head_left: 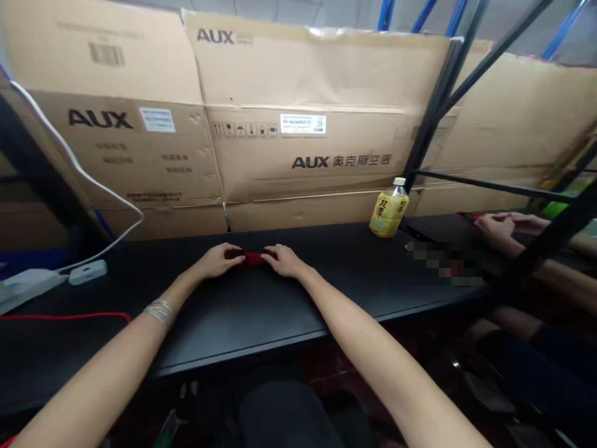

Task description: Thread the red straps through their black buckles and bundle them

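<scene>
A small dark red object (254,258) lies between my two hands near the back of the black table (224,323). My left hand (221,260) has its fingers curled round the object's left end. At the right end, my right hand (283,260) pinches it between thumb and fingers. Both palms face down, close to the tabletop. Parts of the object are hidden under my fingers, and its exact shape is too small to tell.
Large cardboard boxes (303,74) stand along the back edge. A yellow bottle (388,211) is to the right, beside a black metal frame (429,124). Another person's hands (501,230) are at the far right. A white power strip (28,286) and red cable (69,317) lie left.
</scene>
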Tool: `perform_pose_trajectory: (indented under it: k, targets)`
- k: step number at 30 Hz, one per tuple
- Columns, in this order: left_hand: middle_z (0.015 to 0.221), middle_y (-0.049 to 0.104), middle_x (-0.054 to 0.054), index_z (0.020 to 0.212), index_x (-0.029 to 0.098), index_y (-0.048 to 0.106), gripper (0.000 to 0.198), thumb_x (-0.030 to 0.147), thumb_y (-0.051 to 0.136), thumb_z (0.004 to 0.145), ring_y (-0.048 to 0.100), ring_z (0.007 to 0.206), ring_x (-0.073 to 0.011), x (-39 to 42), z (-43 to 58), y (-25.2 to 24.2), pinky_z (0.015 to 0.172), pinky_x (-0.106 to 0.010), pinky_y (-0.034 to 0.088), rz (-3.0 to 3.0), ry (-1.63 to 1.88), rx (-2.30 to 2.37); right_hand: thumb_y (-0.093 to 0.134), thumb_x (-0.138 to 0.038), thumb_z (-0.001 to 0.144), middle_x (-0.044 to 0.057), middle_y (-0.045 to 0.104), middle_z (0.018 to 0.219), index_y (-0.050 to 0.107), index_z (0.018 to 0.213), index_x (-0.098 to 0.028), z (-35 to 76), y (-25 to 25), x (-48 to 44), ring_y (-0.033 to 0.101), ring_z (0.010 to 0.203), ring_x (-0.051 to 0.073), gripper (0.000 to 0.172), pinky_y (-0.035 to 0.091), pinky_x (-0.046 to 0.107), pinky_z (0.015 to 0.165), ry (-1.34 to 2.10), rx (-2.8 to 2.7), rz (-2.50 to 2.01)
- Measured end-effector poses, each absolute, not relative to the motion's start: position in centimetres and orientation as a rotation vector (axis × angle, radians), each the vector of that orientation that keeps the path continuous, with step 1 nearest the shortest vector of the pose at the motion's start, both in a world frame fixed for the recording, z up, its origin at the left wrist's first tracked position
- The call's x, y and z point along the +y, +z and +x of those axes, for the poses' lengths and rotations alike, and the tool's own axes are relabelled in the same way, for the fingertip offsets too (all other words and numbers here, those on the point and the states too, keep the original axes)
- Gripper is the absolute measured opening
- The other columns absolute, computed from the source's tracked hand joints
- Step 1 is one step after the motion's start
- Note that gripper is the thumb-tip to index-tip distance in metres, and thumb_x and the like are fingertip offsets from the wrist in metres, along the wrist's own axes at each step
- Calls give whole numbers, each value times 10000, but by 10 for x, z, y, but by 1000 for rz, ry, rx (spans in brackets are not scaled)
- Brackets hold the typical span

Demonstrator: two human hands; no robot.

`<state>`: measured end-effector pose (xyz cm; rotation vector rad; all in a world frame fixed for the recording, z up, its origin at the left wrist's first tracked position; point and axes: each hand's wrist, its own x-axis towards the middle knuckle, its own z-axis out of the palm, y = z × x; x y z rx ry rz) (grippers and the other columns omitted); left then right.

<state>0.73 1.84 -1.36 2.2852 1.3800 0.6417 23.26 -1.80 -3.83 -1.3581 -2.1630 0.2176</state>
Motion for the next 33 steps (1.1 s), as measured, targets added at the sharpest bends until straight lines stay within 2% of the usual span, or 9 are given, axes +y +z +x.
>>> perform_pose_trajectory:
  k: [5,11,17,22,24,27,30,31,33]
  targets:
    - [892,657,-51,1014,176,633,525,575,522,691,580,784,-202,19,6,-12,705,-270,412,2375,574,1353,578,-498,779,73,567,858,642,1018,-178,235,-39,-19,521,819,172,405,389,270,751,243,-2165,-1349]
    - [839,641,-49,1052,170,620,633,583,623,572,567,731,-205,17,5,-14,666,-278,417,2450,534,1351,597,-419,786,54,547,834,650,906,-184,235,-42,-17,508,767,154,269,382,264,709,146,-2133,-1447]
    - [893,643,-66,1015,162,624,574,573,593,616,576,798,-218,11,11,-14,721,-289,426,2447,603,1333,613,-405,772,49,590,820,650,897,-175,236,-37,-20,528,736,145,264,394,257,687,223,-2115,-1453]
    - [918,651,-65,978,156,639,517,544,583,642,589,817,-219,14,11,-16,734,-281,428,2445,597,1321,680,-380,696,50,599,832,592,1070,-161,245,-20,-42,523,708,145,442,414,279,690,360,-2066,-1438]
    - [904,654,-60,970,158,645,505,540,580,646,591,804,-215,16,10,-16,723,-278,427,2445,600,1295,636,-401,728,53,590,843,585,1071,-177,257,-12,-77,519,723,152,414,416,299,712,408,-1965,-1344]
    - [898,655,-54,964,166,648,499,544,580,645,589,802,-215,18,9,-15,711,-276,420,2452,573,1286,566,-515,753,61,578,828,603,992,-233,299,-13,-160,530,733,173,371,428,322,690,831,-1727,-1229]
    - [888,652,-46,960,174,646,486,537,582,644,584,801,-213,18,10,-15,707,-272,413,2444,547,1271,537,-677,666,87,523,718,613,777,-259,368,-42,-251,516,600,180,440,407,339,542,1354,-1408,-1146]
    - [881,652,-42,954,176,647,479,535,581,644,582,797,-210,17,11,-15,704,-270,411,2440,551,1255,525,-699,652,78,493,660,606,732,-274,393,-57,-276,511,565,179,440,390,345,518,1452,-1336,-1131]
    - [854,651,-34,935,177,651,473,539,584,637,579,776,-205,16,13,-15,685,-265,407,2434,558,1229,469,-670,710,102,488,696,618,766,-302,433,-89,-314,545,598,187,401,382,385,546,1449,-1248,-1259]
